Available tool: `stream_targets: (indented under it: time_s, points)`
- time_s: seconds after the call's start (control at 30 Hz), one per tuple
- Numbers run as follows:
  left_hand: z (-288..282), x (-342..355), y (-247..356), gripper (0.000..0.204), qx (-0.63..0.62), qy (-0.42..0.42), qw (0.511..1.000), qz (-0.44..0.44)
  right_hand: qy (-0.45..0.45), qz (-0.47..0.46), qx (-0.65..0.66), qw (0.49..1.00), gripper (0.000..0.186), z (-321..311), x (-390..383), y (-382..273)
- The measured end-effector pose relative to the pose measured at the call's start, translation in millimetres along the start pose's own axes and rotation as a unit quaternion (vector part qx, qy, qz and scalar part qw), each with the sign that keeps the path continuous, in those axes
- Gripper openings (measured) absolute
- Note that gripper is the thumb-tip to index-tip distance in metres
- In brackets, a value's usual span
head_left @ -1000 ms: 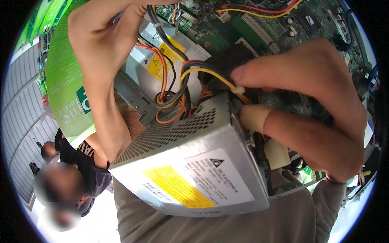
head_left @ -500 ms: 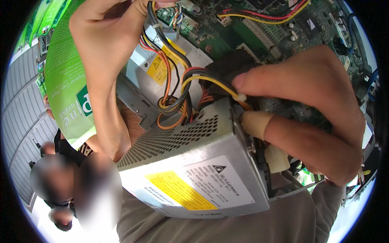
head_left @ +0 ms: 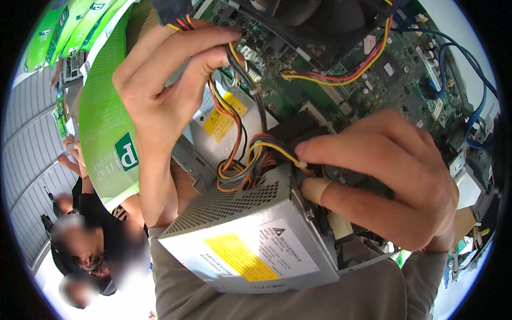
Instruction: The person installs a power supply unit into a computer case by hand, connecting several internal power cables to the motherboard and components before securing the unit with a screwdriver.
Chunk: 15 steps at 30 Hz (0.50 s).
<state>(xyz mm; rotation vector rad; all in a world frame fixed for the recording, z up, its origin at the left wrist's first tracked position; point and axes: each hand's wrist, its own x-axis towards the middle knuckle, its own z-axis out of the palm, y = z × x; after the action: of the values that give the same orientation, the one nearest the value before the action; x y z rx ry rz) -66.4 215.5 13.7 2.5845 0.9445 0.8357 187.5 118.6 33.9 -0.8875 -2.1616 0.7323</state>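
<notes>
A silver metal power supply (head_left: 184, 253), with a perforated side and white and yellow labels, sits tilted over my lap. Several coloured cables (head_left: 260, 114) loop out of its top. My left hand (head_left: 165, 88) is raised at the upper left, thumb and fingers pinched on the dark cable bundle. My right hand (head_left: 394, 170) is beside the supply's right edge, its fingers closing around yellow and black wires (head_left: 285, 153) near a white tie. One of its fingertips wears a tan wrap (head_left: 314, 190). What lies under that hand is partly hidden.
Behind is a green circuit board (head_left: 346, 101) with a black fan (head_left: 320, 26) above it. Blue cables (head_left: 474, 101) hang at the right. A green printed paper package (head_left: 106, 128) stands to the left. Other people (head_left: 90, 234) are at the lower left.
My view has shifted, so more of the board and the black fan show at the top. The left hand keeps its pinch on the cables; the right hand stays at the supply's edge.
</notes>
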Motion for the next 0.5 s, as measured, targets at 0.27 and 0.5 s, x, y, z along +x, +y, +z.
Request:
stream_targets:
  time_s: [0.27, 0.5]
  points:
    - [2, 7, 8, 0.014, -0.012, -0.030, 0.999, 0.027, -0.011, 0.006, 0.019, 1.000, 0.027, 0, -7, 5]
    - [-11, 6, -3, 0.016, -0.165, -0.032, 0.983, -0.074, 0.024, -0.012, 0.051, 0.998, 0.027, 6, -10, 9]
